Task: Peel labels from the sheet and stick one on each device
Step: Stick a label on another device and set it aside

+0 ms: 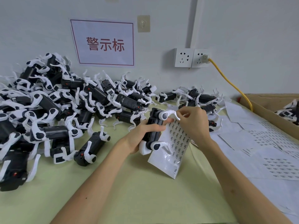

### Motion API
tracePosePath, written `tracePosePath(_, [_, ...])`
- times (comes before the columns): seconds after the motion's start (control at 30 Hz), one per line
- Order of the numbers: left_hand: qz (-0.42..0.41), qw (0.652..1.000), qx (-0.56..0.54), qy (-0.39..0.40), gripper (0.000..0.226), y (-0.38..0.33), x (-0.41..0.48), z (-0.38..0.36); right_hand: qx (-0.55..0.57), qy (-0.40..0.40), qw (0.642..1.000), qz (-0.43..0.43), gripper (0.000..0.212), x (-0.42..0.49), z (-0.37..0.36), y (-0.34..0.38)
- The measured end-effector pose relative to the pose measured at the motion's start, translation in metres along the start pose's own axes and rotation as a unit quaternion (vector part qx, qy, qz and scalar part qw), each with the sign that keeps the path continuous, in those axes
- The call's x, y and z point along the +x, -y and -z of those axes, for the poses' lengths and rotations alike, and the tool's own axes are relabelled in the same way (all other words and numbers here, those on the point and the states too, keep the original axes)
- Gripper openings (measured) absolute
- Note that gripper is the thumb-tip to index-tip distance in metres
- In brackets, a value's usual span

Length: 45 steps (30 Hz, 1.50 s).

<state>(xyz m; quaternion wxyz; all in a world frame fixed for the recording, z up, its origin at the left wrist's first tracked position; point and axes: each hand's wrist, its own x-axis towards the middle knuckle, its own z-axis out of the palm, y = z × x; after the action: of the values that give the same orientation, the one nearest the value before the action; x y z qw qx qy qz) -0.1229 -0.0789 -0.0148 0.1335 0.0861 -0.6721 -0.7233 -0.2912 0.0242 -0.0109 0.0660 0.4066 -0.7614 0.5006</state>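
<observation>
Gripping device (151, 125) and label sheet (169, 152), left fingers (155, 126); right fingers (186, 114) pinching sheet top; cardboard box (265, 113) (devices (289, 112) inside)

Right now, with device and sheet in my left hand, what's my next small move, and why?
Probably draw the right hand up and away to peel one label free. Its fingertips pinch at the top edge of the label sheet, while the left hand holds the device against the sheet.
</observation>
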Motion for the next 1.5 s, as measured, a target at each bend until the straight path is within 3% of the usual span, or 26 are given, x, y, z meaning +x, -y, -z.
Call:
tracePosePath(0.37, [0.022,0.998,0.043,0.032,0.045,0.003,0.000,0.002,0.070,-0.017,0.997,-0.022,0.025,0.004,0.004,-0.003])
tracePosePath(0.47, [0.046,0.998,0.037,-0.015,0.060,0.002,0.000,0.000,0.140,0.026,0.990,-0.021,0.019,0.011,0.013,-0.004])
tracePosePath(0.57, [0.053,0.997,0.029,-0.048,0.061,0.000,-0.001,0.002,0.168,0.129,0.977,-0.007,0.008,0.017,0.022,-0.009])
tracePosePath(0.67, [0.029,0.999,0.034,-0.009,0.060,0.001,-0.001,0.006,0.140,0.196,0.970,-0.024,0.034,0.019,0.025,-0.018])
tracePosePath(0.8, [0.027,0.998,0.053,0.003,0.042,-0.001,-0.002,0.005,0.162,0.149,0.975,-0.005,0.039,0.019,0.026,-0.022])
tracePosePath(1.0, [0.030,0.998,0.046,-0.006,0.031,-0.005,-0.006,-0.001,0.161,0.137,0.977,0.033,0.019,0.019,0.029,-0.023])
tracePosePath(1.13, [0.026,0.999,0.034,0.011,0.032,-0.005,-0.005,-0.001,0.153,0.136,0.978,0.022,0.019,0.018,0.029,-0.020])
tracePosePath(1.3, [0.037,0.999,0.017,-0.033,0.041,0.000,-0.001,0.001,0.142,0.100,0.985,0.014,0.013,0.018,0.028,-0.017])
tracePosePath(1.5, [0.017,1.000,-0.003,0.016,0.033,-0.004,-0.003,-0.002,0.175,0.066,0.982,0.000,0.014,0.019,0.030,-0.017])
